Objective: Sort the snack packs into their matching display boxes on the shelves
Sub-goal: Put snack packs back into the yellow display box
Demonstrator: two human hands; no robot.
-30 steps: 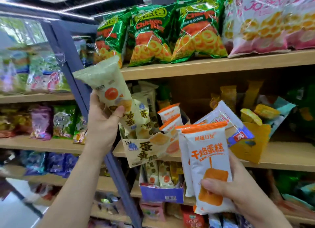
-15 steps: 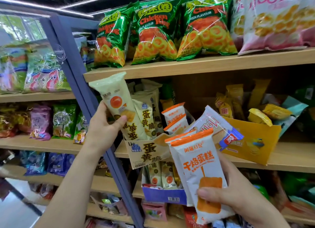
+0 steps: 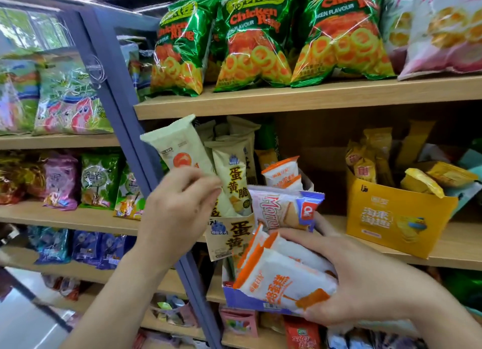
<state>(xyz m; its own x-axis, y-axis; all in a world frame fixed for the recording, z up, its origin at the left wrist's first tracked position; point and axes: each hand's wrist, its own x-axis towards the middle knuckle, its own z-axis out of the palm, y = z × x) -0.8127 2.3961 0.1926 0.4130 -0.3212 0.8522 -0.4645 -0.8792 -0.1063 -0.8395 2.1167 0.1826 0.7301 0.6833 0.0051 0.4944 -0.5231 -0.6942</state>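
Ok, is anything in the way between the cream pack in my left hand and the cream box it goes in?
Nothing visible. The left hand pinches the cream pack right above the cream box, beside the standing packs that fill it. The hand hides the pack's lower end.

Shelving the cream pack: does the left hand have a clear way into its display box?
Likely yes: the left hand holds the cream pack at the open top of the display box.
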